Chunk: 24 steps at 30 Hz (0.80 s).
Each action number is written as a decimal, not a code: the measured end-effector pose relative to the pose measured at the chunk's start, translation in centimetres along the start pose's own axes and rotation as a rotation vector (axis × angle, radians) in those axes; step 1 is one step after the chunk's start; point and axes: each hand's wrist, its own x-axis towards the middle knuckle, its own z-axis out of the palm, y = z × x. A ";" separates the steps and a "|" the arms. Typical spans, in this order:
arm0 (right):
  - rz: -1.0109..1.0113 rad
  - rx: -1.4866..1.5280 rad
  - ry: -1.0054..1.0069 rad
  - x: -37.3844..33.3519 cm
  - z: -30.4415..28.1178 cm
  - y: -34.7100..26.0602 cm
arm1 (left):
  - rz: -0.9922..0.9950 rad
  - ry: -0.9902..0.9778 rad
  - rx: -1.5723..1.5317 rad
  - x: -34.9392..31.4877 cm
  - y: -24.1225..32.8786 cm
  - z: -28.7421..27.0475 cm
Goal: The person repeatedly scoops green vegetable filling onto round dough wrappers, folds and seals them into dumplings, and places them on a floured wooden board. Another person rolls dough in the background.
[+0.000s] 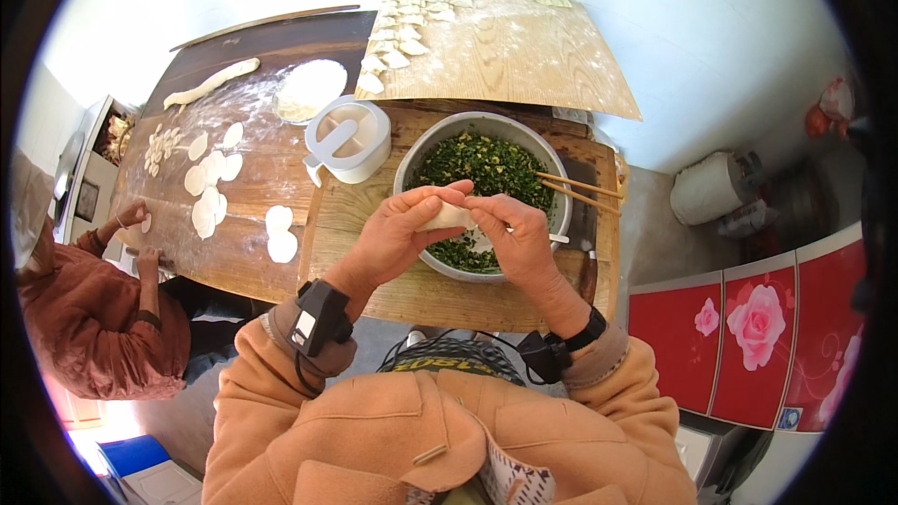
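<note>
Small white dough wrapper (451, 218) pinched by fingers (419, 213) of left hand (385, 236) and right hand (522, 241) over round grey bowl (403, 173); could be torn if edges are overstretched.

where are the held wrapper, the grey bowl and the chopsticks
Held wrapper (451, 218): head view, on its visible middle
Grey bowl (482, 118): head view, on its far rim
Chopsticks (587, 187): head view, middle of upper stick

A home kitchen: a floured wooden table (251, 204) bears dough rounds (282, 245) and a bowl (405, 171) of chopped greens (482, 154), near red rose-printed cabinets (669, 346); what may be a gas cylinder (703, 189) stands by the wall (692, 56).
</note>
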 end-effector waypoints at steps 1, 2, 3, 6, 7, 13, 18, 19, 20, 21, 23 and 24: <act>0.010 0.038 -0.003 0.1 0.0 0.0 | -0.007 -0.012 0.011 0.0 0.1 0.0; 0.018 0.076 -0.003 0.1 0.1 0.1 | -0.017 -0.023 0.020 0.0 0.2 0.1; 0.026 0.114 -0.003 0.2 0.2 0.1 | -0.026 -0.035 0.030 0.0 0.4 0.3; 0.081 -0.014 0.003 0.1 0.9 0.2 | -0.069 0.004 0.011 0.1 0.4 0.9; 0.025 -0.082 0.030 0.0 1.0 0.2 | -0.079 0.006 0.047 0.1 0.4 1.1; -0.176 -0.222 0.044 0.4 0.7 0.1 | -0.114 0.062 0.454 0.0 1.0 1.0; -0.237 -0.318 0.015 0.8 1.1 -0.1 | 0.057 0.063 0.689 0.2 0.7 1.4; -0.272 -0.346 0.040 0.7 1.2 -0.2 | 0.043 0.063 0.656 0.2 0.8 1.5; -0.295 -0.368 0.061 0.7 1.2 -0.3 | 0.024 0.069 0.633 0.2 0.8 1.6; -0.337 -0.382 0.076 0.8 1.1 -0.4 | 0.007 0.069 0.604 0.1 0.9 1.6; -0.299 -0.359 0.024 0.9 0.8 -0.6 | -0.038 0.077 0.609 0.0 1.2 1.6; -0.298 -0.341 0.011 1.0 0.5 -0.7 | -0.058 0.077 0.611 0.1 1.3 1.6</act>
